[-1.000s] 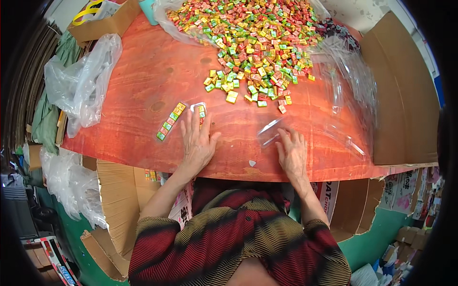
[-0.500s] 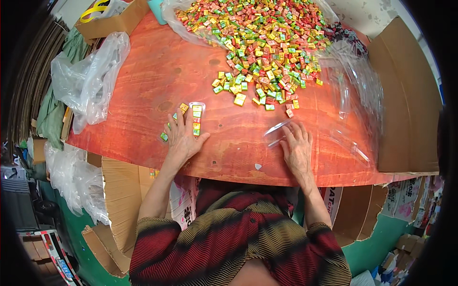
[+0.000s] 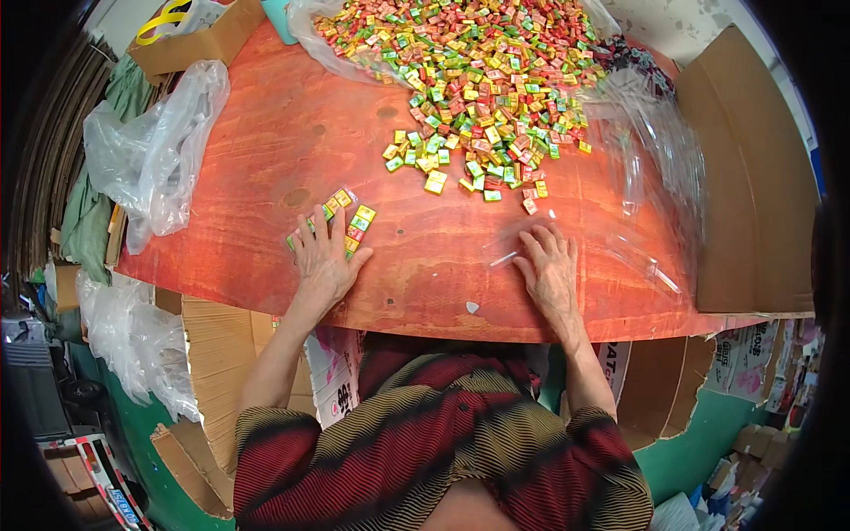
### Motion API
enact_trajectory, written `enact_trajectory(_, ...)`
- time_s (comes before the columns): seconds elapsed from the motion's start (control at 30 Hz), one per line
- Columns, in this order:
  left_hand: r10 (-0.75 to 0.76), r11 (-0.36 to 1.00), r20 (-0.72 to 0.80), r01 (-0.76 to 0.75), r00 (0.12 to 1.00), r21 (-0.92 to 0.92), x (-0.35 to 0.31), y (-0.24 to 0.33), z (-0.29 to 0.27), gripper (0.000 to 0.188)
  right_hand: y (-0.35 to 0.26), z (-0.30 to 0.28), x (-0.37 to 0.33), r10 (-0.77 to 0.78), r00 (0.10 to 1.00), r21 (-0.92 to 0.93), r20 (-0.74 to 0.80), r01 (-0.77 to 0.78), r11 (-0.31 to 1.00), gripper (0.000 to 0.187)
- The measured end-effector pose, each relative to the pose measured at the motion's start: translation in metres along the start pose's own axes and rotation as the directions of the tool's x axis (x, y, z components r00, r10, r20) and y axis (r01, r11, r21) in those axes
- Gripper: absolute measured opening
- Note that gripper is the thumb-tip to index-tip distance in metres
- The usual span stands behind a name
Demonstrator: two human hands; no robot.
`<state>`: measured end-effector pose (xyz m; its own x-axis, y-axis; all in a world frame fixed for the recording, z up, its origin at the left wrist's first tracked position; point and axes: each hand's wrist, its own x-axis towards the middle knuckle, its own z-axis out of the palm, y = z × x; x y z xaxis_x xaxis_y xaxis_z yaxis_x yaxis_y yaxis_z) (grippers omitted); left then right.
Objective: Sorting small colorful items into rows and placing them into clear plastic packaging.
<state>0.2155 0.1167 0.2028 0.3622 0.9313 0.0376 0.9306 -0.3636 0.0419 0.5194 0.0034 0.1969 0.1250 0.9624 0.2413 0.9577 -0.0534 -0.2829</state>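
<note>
My left hand (image 3: 326,265) lies palm down with its fingers spread over two slanting rows of small boxes. The right-hand row (image 3: 359,227) of yellow, green and red boxes shows beside my index finger and thumb. The other row (image 3: 336,203) is partly under my fingers, with clear plastic at its far end. My right hand (image 3: 551,270) rests on the table with thumb and fingers at the right end of a clear plastic tray (image 3: 506,248). That tray is see-through, so its outline is faint.
A large heap of small coloured boxes (image 3: 496,97) spills from a clear bag at the back. More clear plastic trays (image 3: 651,265) lie on the right, beside an upright cardboard sheet (image 3: 753,177). A crumpled plastic bag (image 3: 164,146) and a cardboard box (image 3: 199,53) occupy the left.
My left hand has tilted the right-hand row of boxes, which stood straight before, so it now slants like the other. My right hand stays by the clear tray; the whole view shifts slightly.
</note>
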Motion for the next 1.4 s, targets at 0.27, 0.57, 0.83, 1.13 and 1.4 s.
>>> enact_trajectory(0.27, 0.299, 0.954, -0.013, -0.298, 0.954, 0.039, 0.021, -0.035, -0.004, 0.067, -0.006, -0.001, -0.006, -0.063, 0.998, 0.027, -0.009, 0.063, 0.998, 0.029)
enact_trajectory(0.57, 0.227, 0.952, 0.023, -0.227, 0.974, 0.207, 0.045, -0.062, -0.034, 0.065, -0.036, 0.011, -0.014, -0.111, 0.993, 0.030, -0.046, 0.112, 0.993, 0.022)
enact_trajectory(0.83, 0.464, 0.809, -0.379, -0.557, 0.801, -0.188, 0.022, 0.050, -0.013, 0.039, -0.024, 0.001, 0.000, -0.065, 0.991, 0.140, -0.120, 0.082, 0.987, 0.022)
enact_trajectory(1.13, 0.343, 0.809, -0.381, -0.476, 0.859, -0.344, 0.080, 0.127, 0.023, 0.025, -0.025, 0.035, 0.079, 0.057, 0.981, 0.069, -0.186, -0.045, 0.997, 0.027)
enact_trajectory(1.4, 0.241, 0.704, -0.296, -0.377, 0.924, -0.602, 0.053, 0.121, 0.013, 0.037, -0.006, 0.031, 0.062, -0.104, 0.986, 0.159, -0.133, 0.125, 0.979, 0.024)
